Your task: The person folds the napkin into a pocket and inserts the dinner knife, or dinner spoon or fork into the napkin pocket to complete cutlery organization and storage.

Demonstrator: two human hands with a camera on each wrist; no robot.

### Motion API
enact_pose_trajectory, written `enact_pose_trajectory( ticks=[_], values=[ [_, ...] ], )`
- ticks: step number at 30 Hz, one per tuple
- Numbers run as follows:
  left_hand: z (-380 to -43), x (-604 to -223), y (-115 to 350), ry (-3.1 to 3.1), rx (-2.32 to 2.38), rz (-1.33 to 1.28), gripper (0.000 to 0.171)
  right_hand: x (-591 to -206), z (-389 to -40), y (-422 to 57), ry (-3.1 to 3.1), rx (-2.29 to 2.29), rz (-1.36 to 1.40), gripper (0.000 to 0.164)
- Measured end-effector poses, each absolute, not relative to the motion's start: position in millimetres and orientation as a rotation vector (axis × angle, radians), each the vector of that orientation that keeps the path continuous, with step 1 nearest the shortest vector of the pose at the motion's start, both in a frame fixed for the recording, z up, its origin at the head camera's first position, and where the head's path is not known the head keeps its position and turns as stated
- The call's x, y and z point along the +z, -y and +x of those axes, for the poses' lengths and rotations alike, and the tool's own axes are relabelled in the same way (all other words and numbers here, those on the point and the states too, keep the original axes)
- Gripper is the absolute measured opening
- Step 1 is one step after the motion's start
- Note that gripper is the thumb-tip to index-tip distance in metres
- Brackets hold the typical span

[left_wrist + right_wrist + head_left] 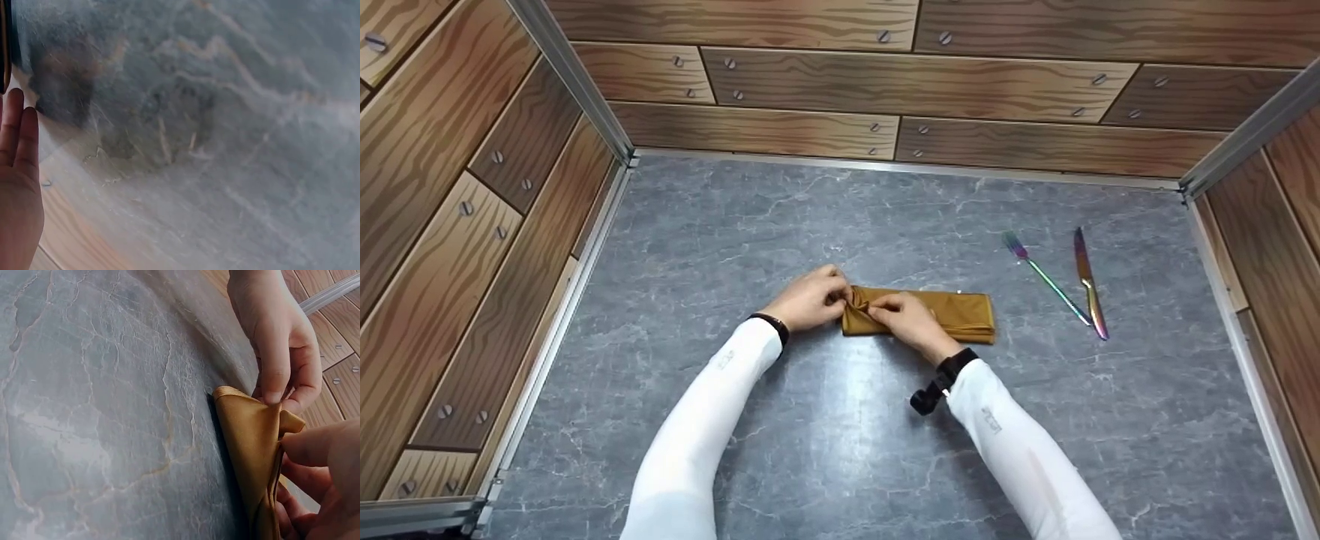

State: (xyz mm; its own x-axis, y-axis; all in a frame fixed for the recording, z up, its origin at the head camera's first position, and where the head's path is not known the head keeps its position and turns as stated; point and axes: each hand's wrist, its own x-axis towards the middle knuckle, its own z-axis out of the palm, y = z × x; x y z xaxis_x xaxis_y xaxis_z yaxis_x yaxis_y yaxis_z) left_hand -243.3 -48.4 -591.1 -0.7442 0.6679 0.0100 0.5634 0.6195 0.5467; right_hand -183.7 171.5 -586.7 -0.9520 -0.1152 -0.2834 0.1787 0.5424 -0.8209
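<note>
A mustard-brown cloth (960, 311), folded into a flat rectangle of several layers, lies on the grey marbled surface. At its left end my left hand (812, 298) pinches the fabric between thumb and fingers. My right hand (911, 321) grips a raised fold a little further right, and the cloth is bunched between the two. In the right wrist view the left hand (281, 343) holds the cloth's (247, 439) upper edge, with the right hand (332, 467) close by on its layers. Only part of the left hand (19, 180) shows in the left wrist view.
To the right lie a rainbow-coloured fork (1054, 285) and a matching knife (1087, 285), their handle ends close together. Wood-patterned panels (810, 79) with metal edging surround the grey surface (780, 210) at the back and sides.
</note>
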Motion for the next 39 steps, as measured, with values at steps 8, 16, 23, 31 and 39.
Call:
enact_pose_trajectory(
  ticks=[8,16,23,31,39],
  values=[
    [-242.2,-586.6,44.8,-2.649,0.707,1.061,0.014,-587.8,-181.2,-166.3,-2.44,-1.508,0.1,0.027],
    [-241.7,-587.5,42.8,-2.674,0.703,1.101,0.011,-589.1,-179.2,-162.4,-2.604,-1.387,0.209,0.027],
    [-244.1,-589.2,45.6,-2.637,0.825,1.104,0.012,-585.9,-179.9,-162.6,-2.585,-1.387,0.234,0.028],
    [-243.9,-586.5,50.8,-2.501,1.056,1.006,0.008,-581.3,-181.4,-165.7,-2.491,-1.394,0.183,0.027],
    [-243.6,-587.4,50.5,-2.447,1.12,0.865,0.008,-581.3,-180.0,-169.4,-2.451,-1.359,0.028,0.025]
  ],
)
